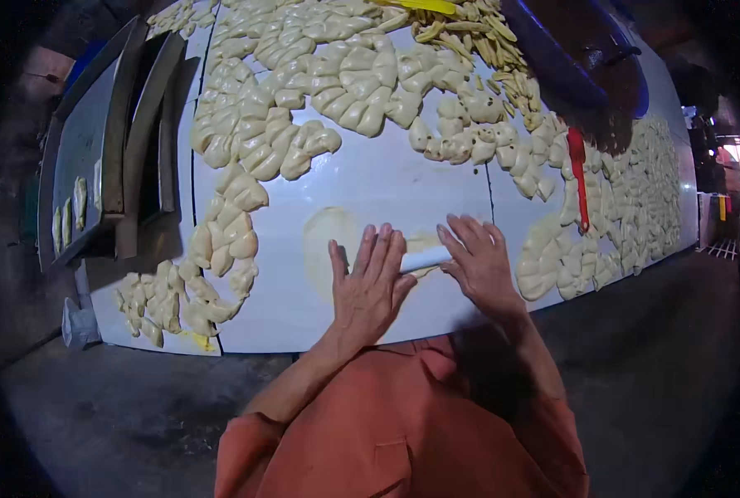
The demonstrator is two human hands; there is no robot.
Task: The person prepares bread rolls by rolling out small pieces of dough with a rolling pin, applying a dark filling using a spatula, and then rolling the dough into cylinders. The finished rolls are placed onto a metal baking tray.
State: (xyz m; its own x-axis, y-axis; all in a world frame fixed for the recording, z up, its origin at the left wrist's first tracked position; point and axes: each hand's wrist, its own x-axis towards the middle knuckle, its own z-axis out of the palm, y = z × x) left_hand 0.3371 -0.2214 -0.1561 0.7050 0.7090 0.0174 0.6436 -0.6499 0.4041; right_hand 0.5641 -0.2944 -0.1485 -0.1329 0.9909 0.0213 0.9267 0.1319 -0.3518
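Observation:
A white rolling pin [424, 260] lies across a thin, flattened piece of dough [324, 236] near the front of the white table. My left hand [367, 282] rests over the pin's left end, its fingers stretched forward and the thumb out to the right. Over the right end lies my right hand [484, 267], fingers extended and slightly apart. Dough shows to the left of my left hand and in the gap between both hands. Each palm covers an end of the pin.
Many pale dough pieces [357, 83] ring the work spot. Metal trays [88, 141] stand at the left, one holding several shaped strips. A red long-handled tool [578, 178] lies among dough at the right. Farther back are a blue basin [552, 50] of dark filling and banana-like slices [482, 37].

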